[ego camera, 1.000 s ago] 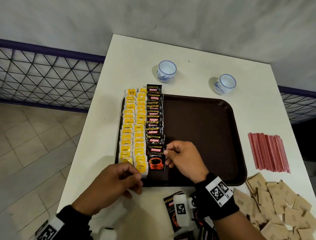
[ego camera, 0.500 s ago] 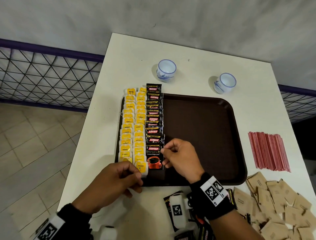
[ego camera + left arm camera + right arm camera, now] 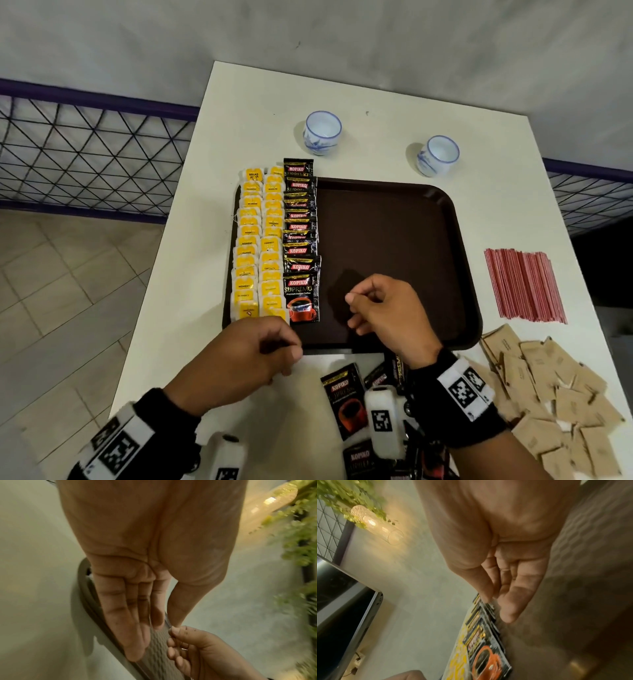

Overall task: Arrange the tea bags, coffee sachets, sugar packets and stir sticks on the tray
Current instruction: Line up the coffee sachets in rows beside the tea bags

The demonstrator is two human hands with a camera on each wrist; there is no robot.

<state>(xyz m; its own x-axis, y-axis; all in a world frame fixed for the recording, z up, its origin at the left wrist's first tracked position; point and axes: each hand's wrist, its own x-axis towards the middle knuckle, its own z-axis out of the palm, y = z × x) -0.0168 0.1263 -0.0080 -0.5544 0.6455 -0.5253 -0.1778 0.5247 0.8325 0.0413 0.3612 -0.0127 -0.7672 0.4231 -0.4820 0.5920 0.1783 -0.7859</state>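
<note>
On the left of the brown tray [image 3: 387,240] lie two columns of yellow tea bags [image 3: 260,246] and one column of black coffee sachets [image 3: 301,240]. My right hand [image 3: 352,310] hovers over bare tray just right of the front sachet [image 3: 302,298], fingers relaxed and holding nothing. My left hand [image 3: 284,356] sits at the tray's front edge below the tea bags, also holding nothing. The left wrist view shows its fingers [image 3: 133,635] fairly straight over the tray rim [image 3: 89,601]. In the right wrist view the coffee sachets [image 3: 488,655] lie below my right hand [image 3: 496,601].
Loose coffee sachets [image 3: 344,401] lie on the white table near me. Brown sugar packets [image 3: 555,387] are heaped at the front right, with red stir sticks [image 3: 524,286] beyond them. Two white cups [image 3: 322,132] [image 3: 437,155] stand behind the tray.
My right hand has let go of the front coffee sachet and moved right, off it. My left hand has drawn back from the front tea bag to the tray's edge.
</note>
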